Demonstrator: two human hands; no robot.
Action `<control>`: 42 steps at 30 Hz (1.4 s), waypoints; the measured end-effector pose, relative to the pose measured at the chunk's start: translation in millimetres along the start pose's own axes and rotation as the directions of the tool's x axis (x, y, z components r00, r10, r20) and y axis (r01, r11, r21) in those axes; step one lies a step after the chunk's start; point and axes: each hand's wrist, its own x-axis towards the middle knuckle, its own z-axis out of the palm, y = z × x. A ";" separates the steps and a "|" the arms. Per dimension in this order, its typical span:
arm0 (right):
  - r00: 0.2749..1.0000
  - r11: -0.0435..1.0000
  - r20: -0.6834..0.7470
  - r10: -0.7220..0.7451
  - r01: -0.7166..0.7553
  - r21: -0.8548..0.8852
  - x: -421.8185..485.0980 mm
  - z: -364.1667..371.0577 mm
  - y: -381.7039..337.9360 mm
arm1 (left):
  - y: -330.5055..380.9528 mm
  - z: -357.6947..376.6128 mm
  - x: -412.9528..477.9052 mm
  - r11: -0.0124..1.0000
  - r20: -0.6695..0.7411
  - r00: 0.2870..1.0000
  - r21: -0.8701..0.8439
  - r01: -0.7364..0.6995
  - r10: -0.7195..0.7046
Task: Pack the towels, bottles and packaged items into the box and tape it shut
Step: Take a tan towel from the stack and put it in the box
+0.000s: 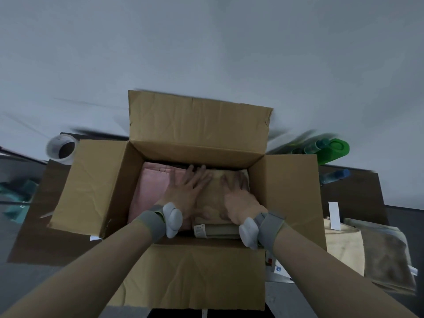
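An open cardboard box (202,125) stands on the table with all its flaps spread out. Inside lie a pink towel (149,191) on the left and a folded tan towel (213,203) on the right. My left hand (185,191) rests flat, fingers apart, across the edge where both towels meet. My right hand (238,198) presses flat on the tan towel. Both wrists wear grey bands. More folded towels (371,251), cream and brown, lie on the table to the right of the box. A green bottle (332,150) and a blue-capped bottle (337,175) lie at the back right.
A roll of tape (60,149) sits at the back left, by the left flap. Something teal (18,198) lies at the far left. White paper items (278,269) show near the box's front right corner. A pale wall rises behind the dark table (353,193).
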 end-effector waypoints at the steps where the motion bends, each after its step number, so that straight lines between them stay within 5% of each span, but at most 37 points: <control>1: 1.000 1.000 0.023 0.000 0.000 0.009 0.8 1.9 -1.2 | -4.2 4.6 0.2 1.000 -0.002 1.000 -0.016 -0.004 0.004; 24: 1.000 0.994 -0.017 -0.003 0.005 0.113 38.2 20.3 4.2 | -21.4 48.7 25.1 0.991 -0.165 0.979 -0.041 -0.125 0.117; 33: 1.000 0.998 -0.005 -0.002 0.002 0.056 13.4 -4.3 -4.7 | -26.2 3.6 -0.2 0.997 -0.021 0.999 0.070 -0.044 0.046; 38: 0.987 0.998 -0.151 -0.048 0.043 -0.034 -2.0 -2.9 -13.8 | -45.8 -14.3 -40.1 0.983 0.149 0.975 0.105 0.152 -0.166; 42: 0.986 0.993 -0.122 -0.111 0.116 0.032 -5.1 1.5 -15.4 | -56.2 -4.7 -58.0 0.967 0.246 0.935 0.035 0.254 -0.255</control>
